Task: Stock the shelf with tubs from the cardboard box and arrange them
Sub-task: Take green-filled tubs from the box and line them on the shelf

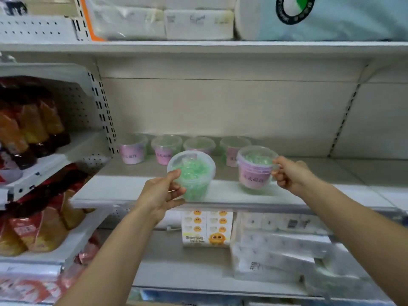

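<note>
My left hand (162, 193) grips a clear tub (194, 173) full of green beads, tilted, at the front edge of the white shelf (123, 188). My right hand (289, 173) holds a second tub (255, 168) with a pink label and clear lid, just above the shelf front. Behind them several like tubs (167, 149) with pink labels stand in a row at the back of the shelf. The cardboard box is out of view.
Snack bags (28, 127) fill the shelves at left. White tissue packs (198, 23) lie on the shelf above. Below are tissue boxes with yellow chicks (207, 228) and wrapped paper rolls (278, 250). The shelf's right half (353, 173) holds nothing.
</note>
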